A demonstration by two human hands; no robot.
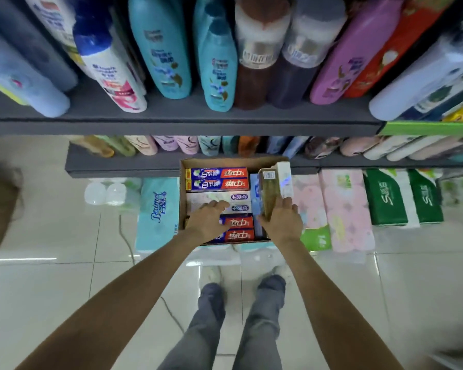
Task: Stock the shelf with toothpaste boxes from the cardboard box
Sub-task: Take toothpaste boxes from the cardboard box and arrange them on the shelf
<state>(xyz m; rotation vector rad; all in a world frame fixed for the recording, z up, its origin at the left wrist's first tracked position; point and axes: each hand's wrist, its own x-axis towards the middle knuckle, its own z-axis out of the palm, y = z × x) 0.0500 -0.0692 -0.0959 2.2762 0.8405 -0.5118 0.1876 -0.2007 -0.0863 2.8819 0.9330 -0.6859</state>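
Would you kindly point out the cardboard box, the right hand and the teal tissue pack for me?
cardboard box (233, 161): head view, on its far wall.
right hand (282, 221): head view, on the back of the hand.
teal tissue pack (158, 214): head view, on its printed top face.

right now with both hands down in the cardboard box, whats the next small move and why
Probably lift the right hand straight up: its grip is already closed on upright toothpaste boxes tilted above the cardboard box rim. The left hand only rests open on the flat boxes, so it should likely stay put until the bundle is out.
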